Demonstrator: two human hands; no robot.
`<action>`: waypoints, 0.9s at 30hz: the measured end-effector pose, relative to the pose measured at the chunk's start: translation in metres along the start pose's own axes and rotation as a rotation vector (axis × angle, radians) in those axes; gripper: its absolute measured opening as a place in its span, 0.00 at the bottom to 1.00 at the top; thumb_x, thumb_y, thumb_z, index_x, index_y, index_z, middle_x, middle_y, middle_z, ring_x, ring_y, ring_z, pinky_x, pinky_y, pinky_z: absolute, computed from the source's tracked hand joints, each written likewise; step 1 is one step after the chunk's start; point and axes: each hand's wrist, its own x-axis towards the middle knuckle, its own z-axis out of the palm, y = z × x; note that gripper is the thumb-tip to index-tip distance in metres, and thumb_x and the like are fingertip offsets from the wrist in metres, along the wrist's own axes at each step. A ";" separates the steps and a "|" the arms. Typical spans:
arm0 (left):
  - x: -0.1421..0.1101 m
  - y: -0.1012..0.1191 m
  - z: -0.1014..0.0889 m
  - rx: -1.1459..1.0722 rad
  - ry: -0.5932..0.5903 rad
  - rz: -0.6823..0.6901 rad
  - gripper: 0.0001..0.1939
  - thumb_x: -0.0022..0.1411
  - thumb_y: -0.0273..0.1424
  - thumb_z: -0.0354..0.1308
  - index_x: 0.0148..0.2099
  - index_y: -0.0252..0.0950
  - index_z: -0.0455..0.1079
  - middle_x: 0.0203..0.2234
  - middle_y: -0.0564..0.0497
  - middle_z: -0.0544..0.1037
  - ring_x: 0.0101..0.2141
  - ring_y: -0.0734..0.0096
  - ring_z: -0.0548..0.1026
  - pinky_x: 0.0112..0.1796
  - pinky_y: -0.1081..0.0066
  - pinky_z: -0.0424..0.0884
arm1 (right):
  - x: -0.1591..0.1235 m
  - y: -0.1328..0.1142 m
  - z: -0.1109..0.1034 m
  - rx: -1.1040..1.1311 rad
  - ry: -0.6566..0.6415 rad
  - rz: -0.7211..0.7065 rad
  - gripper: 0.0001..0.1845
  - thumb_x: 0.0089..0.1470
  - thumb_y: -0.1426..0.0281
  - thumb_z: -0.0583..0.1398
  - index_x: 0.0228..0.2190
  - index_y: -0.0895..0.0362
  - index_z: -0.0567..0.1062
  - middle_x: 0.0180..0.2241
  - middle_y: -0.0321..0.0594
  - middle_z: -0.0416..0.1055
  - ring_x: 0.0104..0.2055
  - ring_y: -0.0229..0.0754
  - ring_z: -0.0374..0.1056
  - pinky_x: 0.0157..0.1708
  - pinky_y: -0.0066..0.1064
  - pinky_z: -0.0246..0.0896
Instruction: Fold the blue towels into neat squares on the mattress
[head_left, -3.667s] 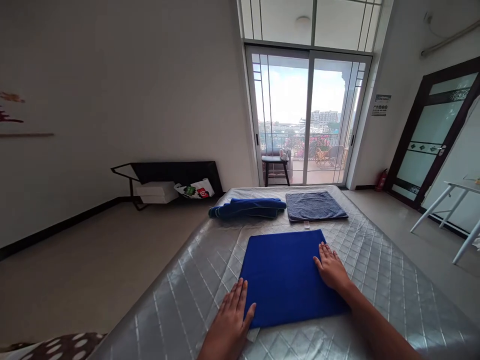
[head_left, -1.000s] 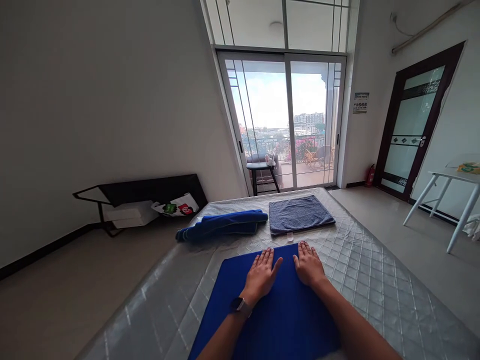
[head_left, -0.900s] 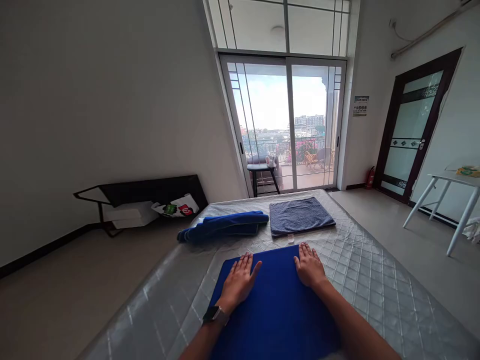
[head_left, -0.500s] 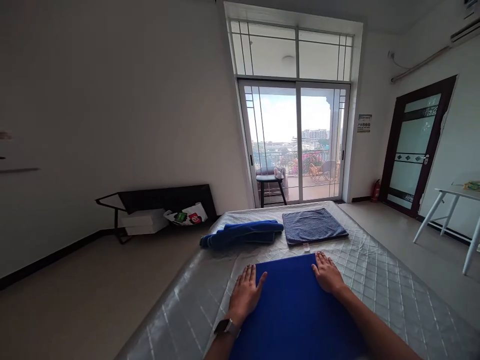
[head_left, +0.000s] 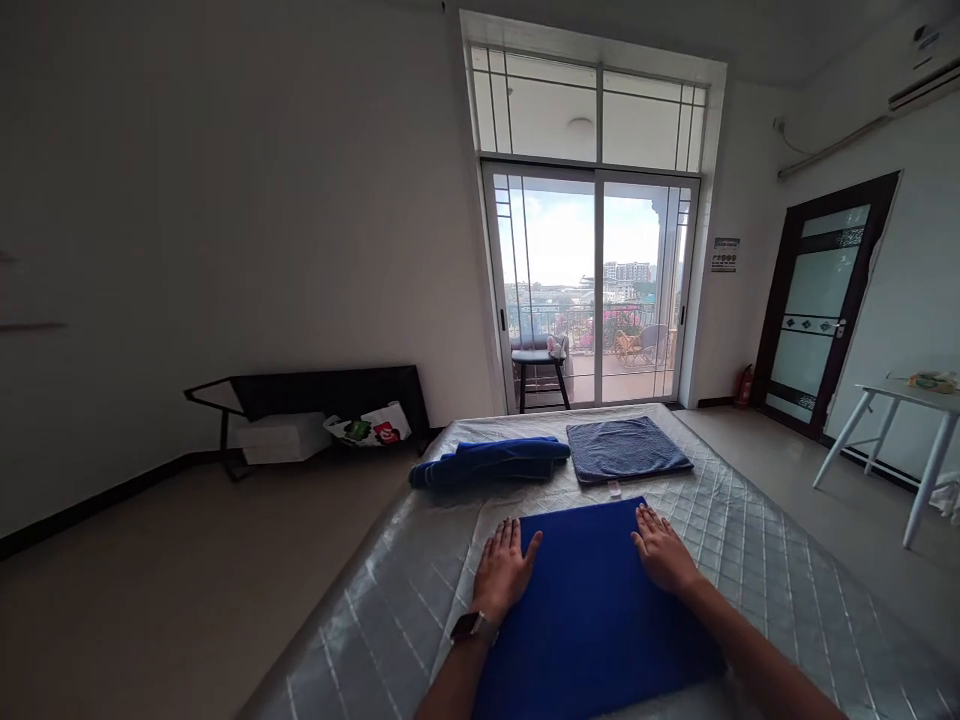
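Note:
A flat, neatly folded blue cloth (head_left: 592,610) lies on the silver quilted mattress (head_left: 420,570). My left hand (head_left: 504,570), with a watch on its wrist, rests flat on the cloth's far left corner, thumb spread inward. On the far right corner lies my right hand (head_left: 664,550), palm down with fingers stretched out. Neither hand grips anything. Beyond the cloth, a loosely bunched blue towel (head_left: 491,464) sits at the left, and a folded grey-blue towel (head_left: 628,448) lies flat at the right. My forearms cover parts of the cloth's side edges.
Left of the mattress, a black bench-like frame (head_left: 330,392) stands by the wall with a white box (head_left: 281,438) and a printed bag (head_left: 369,427). A white table (head_left: 900,395) is at the right. Behind the mattress are sliding glass doors (head_left: 598,290).
My hands went from the cloth's sides to the middle of its far edge, then the left hand slid leftward to the far left corner. The camera view has also shifted.

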 end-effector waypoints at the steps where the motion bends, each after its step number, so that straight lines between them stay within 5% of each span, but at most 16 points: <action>1: 0.001 -0.002 0.003 0.009 0.004 0.004 0.44 0.70 0.54 0.28 0.70 0.22 0.53 0.68 0.35 0.54 0.68 0.52 0.52 0.65 0.53 0.52 | -0.002 0.000 0.002 0.012 -0.009 0.001 0.34 0.67 0.63 0.38 0.68 0.66 0.51 0.71 0.48 0.43 0.73 0.45 0.37 0.69 0.42 0.36; 10: 0.004 -0.015 0.010 0.169 0.039 0.101 0.36 0.72 0.45 0.32 0.70 0.25 0.55 0.67 0.34 0.59 0.67 0.49 0.57 0.64 0.48 0.55 | -0.009 -0.009 0.000 0.105 -0.032 0.044 0.34 0.67 0.64 0.40 0.68 0.69 0.51 0.71 0.51 0.41 0.73 0.45 0.35 0.69 0.41 0.33; 12: 0.002 0.002 0.007 0.166 0.122 0.105 0.36 0.72 0.46 0.32 0.70 0.25 0.55 0.67 0.35 0.58 0.68 0.49 0.54 0.65 0.47 0.53 | -0.009 -0.010 0.000 0.138 -0.029 0.053 0.34 0.66 0.64 0.41 0.68 0.70 0.51 0.70 0.52 0.42 0.73 0.46 0.35 0.69 0.41 0.32; 15: 0.000 0.058 0.005 0.094 0.170 0.247 0.35 0.73 0.46 0.33 0.71 0.30 0.52 0.69 0.41 0.55 0.69 0.54 0.49 0.66 0.50 0.51 | -0.009 -0.011 -0.001 0.160 -0.024 0.058 0.34 0.66 0.64 0.41 0.68 0.69 0.51 0.70 0.51 0.42 0.73 0.46 0.35 0.69 0.41 0.31; 21: 0.004 0.178 0.014 0.031 -0.014 0.537 0.30 0.75 0.40 0.33 0.71 0.32 0.55 0.67 0.37 0.60 0.67 0.52 0.55 0.64 0.49 0.57 | -0.009 -0.005 0.003 0.122 -0.050 -0.019 0.34 0.64 0.69 0.44 0.69 0.63 0.50 0.71 0.48 0.42 0.73 0.46 0.35 0.69 0.43 0.34; 24: 0.007 0.186 0.017 0.037 -0.035 0.533 0.28 0.75 0.36 0.35 0.71 0.34 0.55 0.67 0.37 0.60 0.67 0.54 0.56 0.64 0.50 0.57 | -0.009 -0.004 0.003 0.123 -0.056 -0.023 0.34 0.64 0.70 0.44 0.69 0.65 0.50 0.71 0.49 0.41 0.73 0.46 0.34 0.69 0.43 0.33; 27: 0.007 0.155 0.017 0.051 -0.041 0.414 0.30 0.75 0.40 0.33 0.70 0.31 0.55 0.67 0.38 0.59 0.67 0.56 0.56 0.65 0.52 0.56 | -0.009 -0.008 -0.001 0.146 -0.054 0.030 0.34 0.65 0.67 0.42 0.68 0.69 0.50 0.70 0.51 0.42 0.73 0.46 0.35 0.69 0.43 0.33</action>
